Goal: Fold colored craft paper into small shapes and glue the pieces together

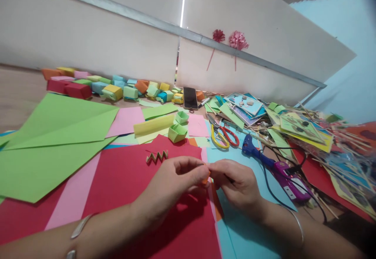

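Between my two hands is a small folded piece of orange paper, partly hidden by fingers. My left hand pinches it from the left. From the right, the fingertips of my right hand press together at its edge. Both hands hover over a red paper sheet. A zigzag-folded olive strip rests on that sheet, left of my hands. Just beyond my hands lie two small green folded paper boxes. Scissors with yellow and red handles lie behind my right hand.
A blue glue gun and a purple power strip with black cords lie at right. Colourful paper boxes line the back by a phone. Green sheets cover the left. Cards and sticks pile up at right.
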Demonstrator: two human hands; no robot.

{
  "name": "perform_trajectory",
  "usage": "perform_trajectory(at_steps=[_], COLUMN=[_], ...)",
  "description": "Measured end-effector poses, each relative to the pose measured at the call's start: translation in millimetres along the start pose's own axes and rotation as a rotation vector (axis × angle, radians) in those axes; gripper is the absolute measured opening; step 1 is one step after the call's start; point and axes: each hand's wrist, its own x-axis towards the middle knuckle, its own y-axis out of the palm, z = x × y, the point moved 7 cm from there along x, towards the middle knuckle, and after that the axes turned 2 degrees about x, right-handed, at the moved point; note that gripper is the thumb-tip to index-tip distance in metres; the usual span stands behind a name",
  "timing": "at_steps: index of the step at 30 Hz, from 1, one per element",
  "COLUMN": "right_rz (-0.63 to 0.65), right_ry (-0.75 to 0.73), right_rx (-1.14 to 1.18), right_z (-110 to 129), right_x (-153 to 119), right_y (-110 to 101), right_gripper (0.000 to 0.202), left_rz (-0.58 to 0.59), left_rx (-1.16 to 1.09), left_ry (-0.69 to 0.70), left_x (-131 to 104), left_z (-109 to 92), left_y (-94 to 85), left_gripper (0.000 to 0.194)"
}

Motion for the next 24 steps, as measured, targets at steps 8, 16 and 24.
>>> perform_trajectory(at_steps=[8,16,24], right_rz=[-0.051,0.057,0.155], right_ry=[-0.041,0.199,0.351], right_rx=[-0.061,-0.015,0.037], right_z=[7,-4,-12], right_x=[0,2,-1], right_y=[1,6,11], right_gripper=[0.020,0.009,0.013], left_rz=[-0.091,-0.111,-0.073], left_rx=[0.143,0.196,0.259], left_ry=[0.008,0.009,-0.029], left_x=[0,-1,0], left_z=[-6,-7,-1], left_y=[-0.4,0.4,7.0], left_gripper=[0.021,0.013,0.012])
